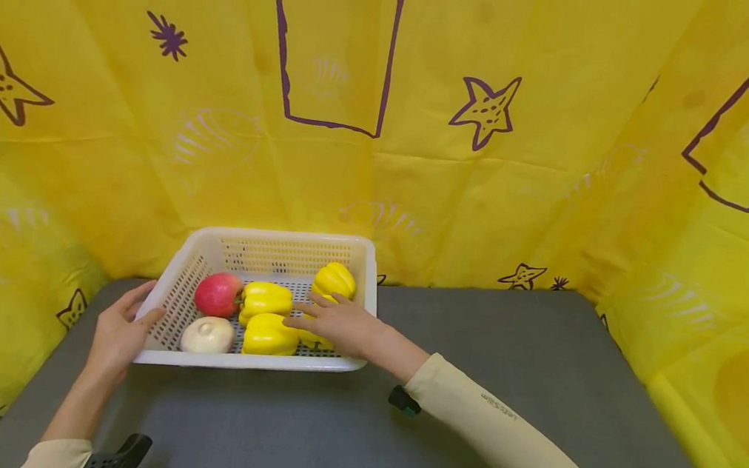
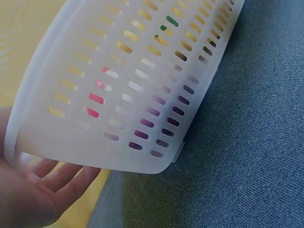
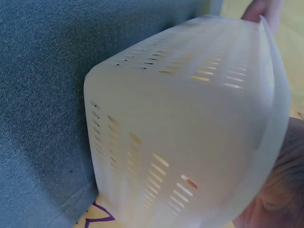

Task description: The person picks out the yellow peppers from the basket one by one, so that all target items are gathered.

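A white perforated plastic basket (image 1: 250, 361) stands on the dark cloth. My left hand (image 1: 117, 334) grips its left rim, thumb over the edge; the left wrist view has the fingers under the rim, against the outer wall. Over the basket's right part reaches my right hand (image 1: 342, 326), fingers extended above a mostly covered yellow bell pepper (image 1: 315, 342); contact cannot be told. Behind it lies another yellow pepper (image 1: 334, 279). Mid-basket are two more, one rear pepper (image 1: 266, 301) and one front pepper (image 1: 270, 336). At left sit a red round fruit (image 1: 218, 294) and a white onion (image 1: 208, 335).
A dark grey cloth (image 1: 250, 431) covers the table. Yellow fabric (image 1: 418, 193) with purple starfish drawings hangs behind and at both sides, close to the basket's back rim. Dark straps sit at both wrists, including a left wrist band (image 1: 117, 457).
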The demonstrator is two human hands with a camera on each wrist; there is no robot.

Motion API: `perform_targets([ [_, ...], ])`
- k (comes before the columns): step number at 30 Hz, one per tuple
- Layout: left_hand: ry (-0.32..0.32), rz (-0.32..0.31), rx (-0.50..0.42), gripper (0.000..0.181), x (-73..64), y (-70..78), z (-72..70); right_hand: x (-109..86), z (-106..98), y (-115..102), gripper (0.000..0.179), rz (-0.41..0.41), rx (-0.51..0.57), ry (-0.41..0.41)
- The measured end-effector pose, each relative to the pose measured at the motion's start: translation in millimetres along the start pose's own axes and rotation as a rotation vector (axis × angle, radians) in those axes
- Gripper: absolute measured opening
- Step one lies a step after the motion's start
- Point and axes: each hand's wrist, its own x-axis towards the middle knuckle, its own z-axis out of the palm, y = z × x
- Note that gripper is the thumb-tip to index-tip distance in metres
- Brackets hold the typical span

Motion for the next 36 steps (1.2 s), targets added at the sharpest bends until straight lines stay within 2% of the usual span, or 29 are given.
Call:
perform_targets([
  [7,0.007,0.028,0.002,0.062,-0.4,-0.4,1.4,8.1,5.9,-2.2,0.068,0.026,-0.019,-0.073],
  [10,0.006,0.025,0.002,0.062,-0.5,-0.1,1.9,10.0,8.1,-1.2,0.064,0.038,-0.019,-0.08],
  [22,0.01,0.021,-0.01,0.062,0.5,1.7,2.6,8.2,6.5,4.1,0.063,0.031,-0.046,-0.026],
  [31,0.019,0.013,-0.012,0.062,-0.4,0.2,1.5,-1.2,-11.7,5.3,0.06,-0.004,-0.045,0.062],
  [36,0.013,-0.01,-0.018,0.063,-0.2,0.1,1.3,-6.0,-21.5,6.3,0.062,0.012,-0.016,0.068],
])
